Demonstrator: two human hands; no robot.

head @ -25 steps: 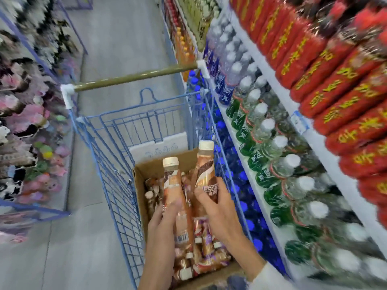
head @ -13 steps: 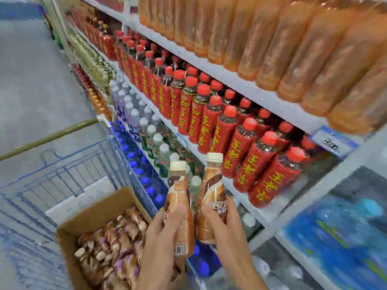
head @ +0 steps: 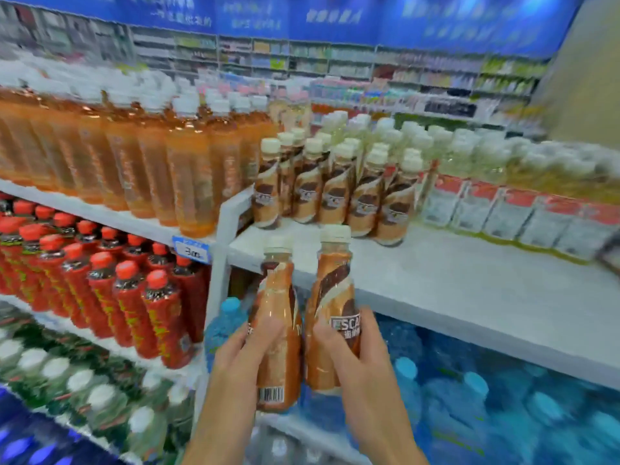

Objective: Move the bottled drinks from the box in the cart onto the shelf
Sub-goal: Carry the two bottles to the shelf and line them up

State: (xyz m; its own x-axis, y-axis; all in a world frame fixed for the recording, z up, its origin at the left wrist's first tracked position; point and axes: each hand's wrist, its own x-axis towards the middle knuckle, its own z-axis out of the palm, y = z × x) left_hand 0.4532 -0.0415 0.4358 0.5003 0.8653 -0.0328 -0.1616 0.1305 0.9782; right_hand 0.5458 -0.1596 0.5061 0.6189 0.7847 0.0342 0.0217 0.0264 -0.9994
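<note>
1. while both hands are raised before the shelf (head: 469, 283), the left hand (head: 241, 360) wraps one coffee bottle (head: 280, 317), fingers curled round its lower body, barcode facing the camera.
2. right hand (head: 362, 360): fingers and thumb closed round a second coffee bottle (head: 333, 297), upright, just beside the first; whether the two bottles touch cannot be told.
3. shelf stock: a cluster of matching bottles (head: 335, 193) stands at the rear left of the grey shelf; bare shelf surface lies in front of it.
4. hard to make out: motion blur smears labels, the price tag (head: 191, 251) and the far aisle; both forearms are cut off by the lower edge.
5. change from the earlier frames: cart and box have left the view; the view has swung to face the shelf, and red-capped bottles (head: 127, 297) now sit at left.
</note>
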